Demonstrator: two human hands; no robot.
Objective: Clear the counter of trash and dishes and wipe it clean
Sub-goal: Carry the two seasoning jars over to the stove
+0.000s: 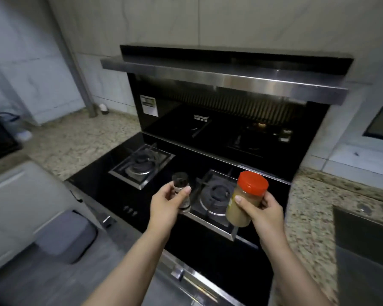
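My left hand (167, 205) grips a small clear bottle with a dark cap (180, 181), held upright above the black glass stove (230, 257). My right hand (266, 214) grips a jar with a red lid (250, 195) holding tan powder, tilted slightly left over the right burner (215, 196). Both hands hover in the air over the stove front. The speckled granite counter (80, 142) runs to the left of the stove and also to its right (307, 217).
A steel range hood (226, 78) juts out above the stove. The left burner (142, 166) sits farther back. A grey pipe (84, 85) stands at the back left corner. A dark sink edge (363, 239) lies at the right, a grey bin (69, 236) on the floor at the left.
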